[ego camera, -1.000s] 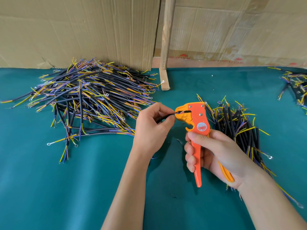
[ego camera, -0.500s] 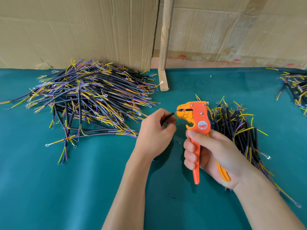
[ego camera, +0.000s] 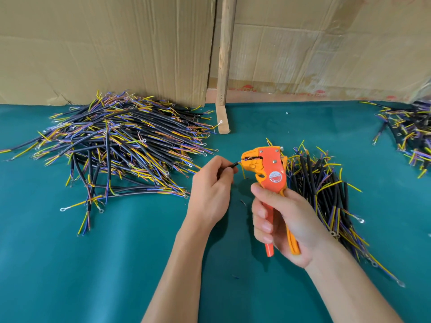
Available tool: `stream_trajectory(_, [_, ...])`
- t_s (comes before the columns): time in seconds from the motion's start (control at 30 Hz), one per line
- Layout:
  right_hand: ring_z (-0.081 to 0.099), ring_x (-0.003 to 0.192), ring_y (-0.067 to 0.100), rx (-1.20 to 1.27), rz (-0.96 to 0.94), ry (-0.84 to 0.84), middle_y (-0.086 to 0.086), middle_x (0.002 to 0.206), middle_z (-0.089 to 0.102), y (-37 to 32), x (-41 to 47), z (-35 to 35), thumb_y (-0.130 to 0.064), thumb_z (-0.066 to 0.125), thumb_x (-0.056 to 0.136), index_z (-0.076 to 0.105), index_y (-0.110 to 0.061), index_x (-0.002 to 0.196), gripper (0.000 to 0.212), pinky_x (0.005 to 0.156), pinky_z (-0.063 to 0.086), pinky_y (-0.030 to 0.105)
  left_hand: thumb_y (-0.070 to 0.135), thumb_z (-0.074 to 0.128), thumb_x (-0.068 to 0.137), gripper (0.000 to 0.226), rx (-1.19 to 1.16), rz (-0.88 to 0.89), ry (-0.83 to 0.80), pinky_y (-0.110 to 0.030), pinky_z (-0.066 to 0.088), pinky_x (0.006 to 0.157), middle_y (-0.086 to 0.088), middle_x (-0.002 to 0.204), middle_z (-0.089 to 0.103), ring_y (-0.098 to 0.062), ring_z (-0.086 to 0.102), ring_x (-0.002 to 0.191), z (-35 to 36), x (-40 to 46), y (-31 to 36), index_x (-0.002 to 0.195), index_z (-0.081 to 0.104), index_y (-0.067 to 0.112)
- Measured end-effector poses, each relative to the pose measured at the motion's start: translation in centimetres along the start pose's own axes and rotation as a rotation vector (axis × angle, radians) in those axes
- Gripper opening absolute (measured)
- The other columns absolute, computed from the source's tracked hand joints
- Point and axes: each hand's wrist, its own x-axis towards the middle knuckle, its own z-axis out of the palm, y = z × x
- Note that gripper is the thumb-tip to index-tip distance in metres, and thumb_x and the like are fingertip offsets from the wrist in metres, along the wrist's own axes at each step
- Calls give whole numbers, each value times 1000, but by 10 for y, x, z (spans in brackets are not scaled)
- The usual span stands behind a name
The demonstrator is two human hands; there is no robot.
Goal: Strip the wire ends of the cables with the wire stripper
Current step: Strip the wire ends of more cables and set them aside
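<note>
**Head view: one cable at the stripper, heaps on both sides**

Head view shows us midway through a long batch. Our left hand (ego camera: 211, 194) pinches a black cable (ego camera: 234, 164), its end fed rightward into the wire stripper (ego camera: 268, 169), long axis lying left to right. Our right hand (ego camera: 283, 220) wraps the handles, tool upright, head far, handles near. We judge the big pile (ego camera: 116, 145) at far left, the pile (ego camera: 326, 190) right of the tool and the pile (ego camera: 405, 131) at far right hold both done and waiting cables; which is which we cannot tell.
</note>
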Motion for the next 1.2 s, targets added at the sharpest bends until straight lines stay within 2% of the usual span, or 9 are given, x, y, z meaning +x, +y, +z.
stream_trajectory(0.1, [63, 63, 32, 125, -15, -56, 21, 80, 63, -3, 0, -3, -12, 77, 82, 68, -8, 90, 13, 60, 57, 42, 5, 52, 98, 18, 25, 5, 7, -21, 35, 55, 8, 68, 58, -9, 43, 58, 3, -2, 3, 86, 64, 10])
stream_trajectory(0.17, [67, 72, 36, 180, -24, -55, 24, 86, 65, -2, 3, -6, -12, 74, 81, 71, -7, 90, 12, 69, 59, 45, 4, 52, 97, 22, 11, -9, 35, -19, 36, 57, 8, 70, 62, -7, 46, 60, 3, -1, 5, 80, 62, 14])
stream_trajectory(0.33, [69, 74, 38, 259, -64, 39, 30, 98, 70, 3, 9, -9, -8, 73, 74, 65, -1, 106, 34, 68, 60, 46, 8, 55, 94, 23, -8, -26, 20, -22, 39, 58, 6, 66, 64, -10, 50, 61, -1, -6, 11, 77, 65, 19])
stream_trajectory(0.4, [69, 76, 38, 272, -89, 78, 31, 105, 70, 2, 10, -11, -9, 70, 73, 61, -1, 110, 39, 70, 60, 46, 18, 54, 86, 18, 7, -22, 7, -29, 37, 56, 1, 63, 63, -12, 49, 59, -5, -9, 14, 75, 69, 21])
stream_trajectory(0.47, [70, 81, 40, 290, -113, 104, 30, 108, 70, 0, 10, -13, -9, 68, 73, 60, -2, 113, 41, 72, 60, 47, 23, 51, 77, 20, 49, -9, -3, -29, 35, 52, 5, 57, 60, -13, 45, 54, -9, -11, 16, 73, 70, 22])
stream_trajectory(0.6, [72, 86, 41, 261, -158, 112, 28, 109, 71, -8, 7, -22, -7, 65, 73, 60, -2, 111, 38, 73, 61, 45, 26, 50, 74, 22, 130, 55, 14, -22, 28, 48, 5, 51, 46, -10, 35, 49, -13, -19, 20, 71, 70, 17])
stream_trajectory(0.83, [70, 105, 47, 315, -105, 8, 37, 113, 68, -8, 3, -20, -4, 61, 75, 60, 1, 109, 34, 78, 62, 44, 21, 51, 73, 18, 273, 155, -49, -23, 35, 53, -5, 58, 53, -22, 45, 60, -15, -26, 24, 67, 66, 14])
stream_trajectory(1.03, [69, 107, 49, 394, -125, -15, 36, 112, 68, -10, 3, -22, -4, 69, 70, 60, 2, 110, 42, 82, 61, 45, 22, 50, 73, 20, 294, 151, -95, -31, 38, 56, -9, 60, 56, -25, 45, 60, -18, -25, 25, 71, 69, 14])
stream_trajectory(1.2, [71, 99, 47, 362, -100, -17, 33, 104, 68, -10, 2, -24, -7, 72, 68, 71, 2, 96, 30, 79, 61, 44, 21, 51, 73, 20, 299, 163, -99, -22, 33, 51, -5, 59, 54, -14, 41, 54, -19, -25, 23, 70, 70, 16])
